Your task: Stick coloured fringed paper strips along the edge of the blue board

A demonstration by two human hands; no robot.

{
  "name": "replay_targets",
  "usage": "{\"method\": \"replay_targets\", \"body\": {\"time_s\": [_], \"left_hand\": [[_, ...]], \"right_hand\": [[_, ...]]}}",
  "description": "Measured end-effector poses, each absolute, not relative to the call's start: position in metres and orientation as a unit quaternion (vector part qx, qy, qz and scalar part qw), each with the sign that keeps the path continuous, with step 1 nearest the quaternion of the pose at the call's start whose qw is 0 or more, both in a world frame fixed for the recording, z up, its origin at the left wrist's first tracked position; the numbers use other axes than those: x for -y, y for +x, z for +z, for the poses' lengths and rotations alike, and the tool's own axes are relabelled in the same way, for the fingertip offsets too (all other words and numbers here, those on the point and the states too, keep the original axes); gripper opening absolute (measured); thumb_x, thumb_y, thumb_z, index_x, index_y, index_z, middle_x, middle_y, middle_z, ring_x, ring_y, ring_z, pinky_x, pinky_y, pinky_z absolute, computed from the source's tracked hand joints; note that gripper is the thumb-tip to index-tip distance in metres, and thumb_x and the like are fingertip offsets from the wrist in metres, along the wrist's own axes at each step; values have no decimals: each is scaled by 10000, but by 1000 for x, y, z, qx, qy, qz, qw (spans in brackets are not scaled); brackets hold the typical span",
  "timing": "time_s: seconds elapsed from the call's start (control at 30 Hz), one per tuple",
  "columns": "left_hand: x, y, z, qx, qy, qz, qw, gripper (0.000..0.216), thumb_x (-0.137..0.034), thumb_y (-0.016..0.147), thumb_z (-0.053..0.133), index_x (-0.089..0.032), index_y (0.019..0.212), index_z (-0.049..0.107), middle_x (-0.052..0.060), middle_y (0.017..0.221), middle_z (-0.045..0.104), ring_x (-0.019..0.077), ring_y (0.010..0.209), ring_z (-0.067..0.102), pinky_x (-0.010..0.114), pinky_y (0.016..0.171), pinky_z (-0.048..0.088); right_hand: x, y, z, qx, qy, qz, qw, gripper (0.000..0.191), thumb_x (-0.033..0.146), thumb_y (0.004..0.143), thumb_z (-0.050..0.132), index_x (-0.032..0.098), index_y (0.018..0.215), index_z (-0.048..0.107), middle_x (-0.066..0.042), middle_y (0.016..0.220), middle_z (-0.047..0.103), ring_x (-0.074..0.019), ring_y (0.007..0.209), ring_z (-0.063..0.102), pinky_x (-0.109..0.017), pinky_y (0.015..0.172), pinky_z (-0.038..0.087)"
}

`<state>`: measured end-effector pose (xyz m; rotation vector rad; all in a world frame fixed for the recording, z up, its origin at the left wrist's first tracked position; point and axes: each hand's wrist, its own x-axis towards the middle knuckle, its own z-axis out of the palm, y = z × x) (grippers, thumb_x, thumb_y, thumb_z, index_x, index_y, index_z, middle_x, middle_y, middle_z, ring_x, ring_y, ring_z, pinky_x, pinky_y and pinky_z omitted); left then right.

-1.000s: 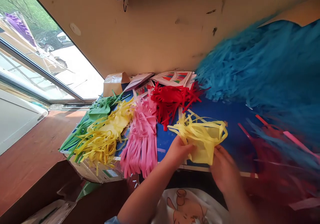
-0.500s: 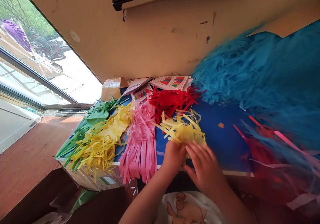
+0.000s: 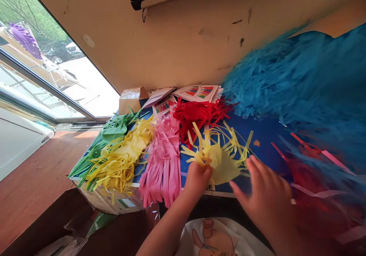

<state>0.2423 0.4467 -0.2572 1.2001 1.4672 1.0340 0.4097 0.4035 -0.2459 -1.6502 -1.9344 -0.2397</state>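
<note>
My left hand (image 3: 197,178) is closed on a yellow fringed paper piece (image 3: 221,159), holding it over the blue table top (image 3: 259,128). Its cut strips fan out upward and to the right. My right hand (image 3: 264,197) is open with fingers spread, just right of the yellow piece and apart from it, blurred by motion. Left of my hands lie a pink fringe pile (image 3: 162,157), a yellow fringe pile (image 3: 120,159) and a green fringe pile (image 3: 105,136). A red fringe pile (image 3: 197,115) lies behind the held piece.
A big heap of blue fringed paper (image 3: 303,88) fills the right side, with red and pink strips (image 3: 314,157) below it. Booklets (image 3: 197,92) and a small cardboard box (image 3: 133,98) sit against the wall. An open cardboard carton (image 3: 63,225) stands on the floor at lower left.
My right hand has let go of the yellow piece and moved right, fingers spread. The yellow strips, bunched half a second ago, now fan out from my left hand.
</note>
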Motion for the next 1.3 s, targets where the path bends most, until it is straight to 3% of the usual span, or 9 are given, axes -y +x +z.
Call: {"method": "replay_targets", "body": {"time_s": [0.17,0.27,0.4,0.5,0.6,0.7,0.87,1.07,1.3], "left_hand": [[-447,239,-252,-554,411,483,539,277,-147,617,635,-156,894,635,39,859,678,201,832,630,268,729,484],[-446,233,-240,-537,353,517,565,345,-212,606,694,-159,937,613,45,886,676,205,867,629,285,773,481],[-445,222,-215,-469,323,639,517,412,-305,664,667,-216,1054,571,41,1066,630,221,1062,567,312,878,452],[-440,221,-197,-416,347,730,417,433,-347,710,621,-277,1128,532,35,1272,514,247,1198,466,341,926,433],[-424,228,-196,-432,381,775,261,428,-366,781,568,-307,1197,490,32,1382,388,256,1247,398,349,961,397],[-397,241,-212,-422,526,718,171,366,-264,829,531,-305,1191,499,64,1191,526,233,1129,484,361,943,392],[-372,264,-236,-356,769,444,291,221,-136,818,485,-229,995,580,101,929,625,223,888,573,375,793,461],[-382,266,-249,-395,741,473,268,163,-93,806,495,-202,912,553,92,967,582,199,931,554,358,807,471],[-369,256,-254,-443,749,429,243,313,-96,812,474,-191,1106,520,112,1003,578,207,917,562,365,788,496]], "right_hand": [[-423,394,-272,838,-475,-11,266,432,211,786,469,172,1212,535,-116,1240,557,-273,1157,490,-472,1007,305],[-427,392,-281,789,-511,97,328,402,112,737,406,203,1048,644,-81,1040,664,-230,981,602,-408,907,434],[-426,384,-262,536,-543,413,498,270,233,704,532,239,930,681,-33,884,696,-219,780,647,-339,676,535],[-430,367,-242,222,-462,600,614,306,308,676,655,224,969,661,-32,921,694,-218,825,651,-326,680,549],[-437,352,-236,84,-417,623,657,312,321,705,654,236,1005,640,-19,993,684,-183,926,637,-293,758,546],[-440,347,-245,29,-385,647,658,252,264,708,627,244,958,653,-1,966,692,-142,934,633,-248,795,531],[-433,356,-261,72,-364,727,578,294,452,759,517,217,825,681,-47,865,701,-189,972,621,-335,885,492],[-429,356,-255,-19,-381,724,575,271,358,751,496,206,880,680,-46,931,694,-184,957,624,-357,928,456],[-436,351,-266,33,-347,693,632,357,446,778,490,244,1026,650,-52,1060,662,-206,1067,572,-413,988,398]]}}
